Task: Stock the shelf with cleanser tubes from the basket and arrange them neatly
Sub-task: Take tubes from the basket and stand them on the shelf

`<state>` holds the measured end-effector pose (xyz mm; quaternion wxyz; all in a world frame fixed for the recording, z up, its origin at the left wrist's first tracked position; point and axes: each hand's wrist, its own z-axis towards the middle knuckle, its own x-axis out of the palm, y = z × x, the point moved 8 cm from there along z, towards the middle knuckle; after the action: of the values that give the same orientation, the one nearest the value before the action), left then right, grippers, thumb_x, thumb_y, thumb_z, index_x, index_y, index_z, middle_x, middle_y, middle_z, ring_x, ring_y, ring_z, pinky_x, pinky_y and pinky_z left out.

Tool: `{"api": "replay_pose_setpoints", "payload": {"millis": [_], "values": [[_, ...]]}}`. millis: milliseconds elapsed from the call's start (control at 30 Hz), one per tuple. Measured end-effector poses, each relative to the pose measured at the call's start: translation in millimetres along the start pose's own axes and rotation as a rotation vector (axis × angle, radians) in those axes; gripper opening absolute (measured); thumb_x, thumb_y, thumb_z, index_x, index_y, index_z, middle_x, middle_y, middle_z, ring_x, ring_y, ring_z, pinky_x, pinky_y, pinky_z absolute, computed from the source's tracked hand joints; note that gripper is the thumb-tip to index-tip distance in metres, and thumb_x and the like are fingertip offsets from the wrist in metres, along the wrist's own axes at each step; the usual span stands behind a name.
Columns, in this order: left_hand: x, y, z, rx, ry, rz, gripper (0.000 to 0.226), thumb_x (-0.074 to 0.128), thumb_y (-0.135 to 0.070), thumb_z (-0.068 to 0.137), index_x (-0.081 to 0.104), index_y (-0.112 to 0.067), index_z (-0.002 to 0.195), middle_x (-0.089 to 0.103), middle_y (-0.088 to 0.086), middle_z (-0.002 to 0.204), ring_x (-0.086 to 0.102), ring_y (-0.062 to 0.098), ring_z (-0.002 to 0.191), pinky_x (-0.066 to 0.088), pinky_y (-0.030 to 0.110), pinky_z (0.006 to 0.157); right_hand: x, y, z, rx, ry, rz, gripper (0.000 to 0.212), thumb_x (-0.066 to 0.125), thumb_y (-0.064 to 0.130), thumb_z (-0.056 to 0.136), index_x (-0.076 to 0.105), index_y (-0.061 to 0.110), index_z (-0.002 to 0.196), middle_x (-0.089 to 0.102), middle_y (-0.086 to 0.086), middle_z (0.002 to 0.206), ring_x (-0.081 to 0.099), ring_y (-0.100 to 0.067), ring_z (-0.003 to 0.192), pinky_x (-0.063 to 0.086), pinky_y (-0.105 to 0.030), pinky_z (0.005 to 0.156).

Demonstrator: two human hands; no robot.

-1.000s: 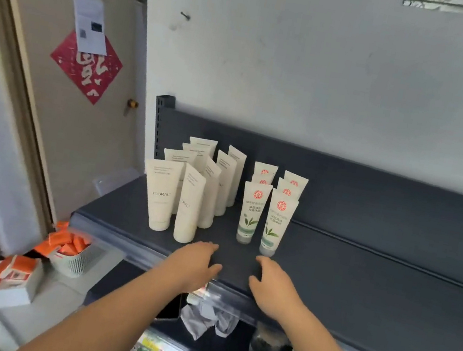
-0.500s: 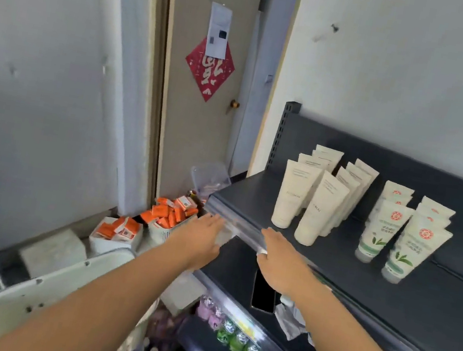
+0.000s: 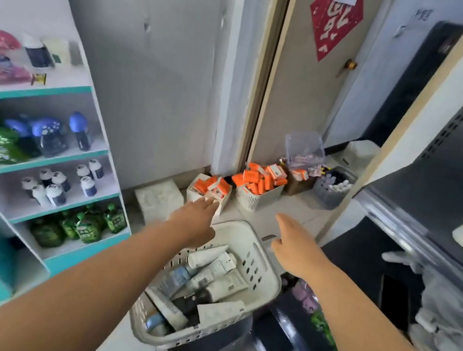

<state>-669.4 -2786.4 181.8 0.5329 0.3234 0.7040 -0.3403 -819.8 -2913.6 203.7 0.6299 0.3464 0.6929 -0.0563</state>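
Cleanser tubes (image 3: 207,255) lie jumbled in the white basket (image 3: 265,277), low between both forearms. Above its far rim, the left hand (image 3: 196,221) and right hand (image 3: 295,250) hover flat-fingered, holding nothing. The dark shelf (image 3: 438,187) stands at right.

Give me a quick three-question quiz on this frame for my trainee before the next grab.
1. True or false: the left hand grips something.
2. Which container holds the cleanser tubes? A) white basket B) clear bin C) teal shelf
3. Fill in: the right hand holds ____.

Key: 1 false, its fingers are straight and hold nothing; 2 A; 3 nothing.
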Motion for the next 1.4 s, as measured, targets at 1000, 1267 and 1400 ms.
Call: {"api": "replay_pose_setpoints", "payload": {"millis": [1000,1267,1400], "values": [[302,102,-43,-0.824,0.485,-0.633,0.058,0.05,-0.033,0.094,0.03,-0.01,0.142,0.031,0.026,0.14,0.05,0.04,0.117,0.039,0.04,0.102,317,-39,92,0.363,0.684,0.268,0.052,0.048,0.018,0.096,0.029,0.015,0.144,0.058,-0.004,0.103,0.052,-0.013,0.066,0.04,-0.026,0.049],[315,104,-37,-1.072,0.297,-0.951,0.052,0.055,-0.017,0.086,0.045,-0.023,0.138,0.041,0.013,0.132,0.061,0.024,0.093,0.05,0.03,0.078,303,-32,132,0.107,0.333,-0.064,0.064,0.06,0.01,0.086,0.032,0.022,0.143,0.038,-0.01,0.138,0.046,-0.03,0.12,0.047,-0.04,0.093],[323,110,-33,-1.141,0.196,-1.029,0.047,0.057,-0.015,0.089,0.047,-0.022,0.134,0.041,0.009,0.133,0.057,0.021,0.092,0.05,0.03,0.082,316,-10,142,-0.193,0.401,-0.358,0.076,0.063,0.008,0.079,0.03,0.028,0.145,0.025,-0.002,0.15,0.029,-0.03,0.133,0.039,-0.046,0.105]]}}
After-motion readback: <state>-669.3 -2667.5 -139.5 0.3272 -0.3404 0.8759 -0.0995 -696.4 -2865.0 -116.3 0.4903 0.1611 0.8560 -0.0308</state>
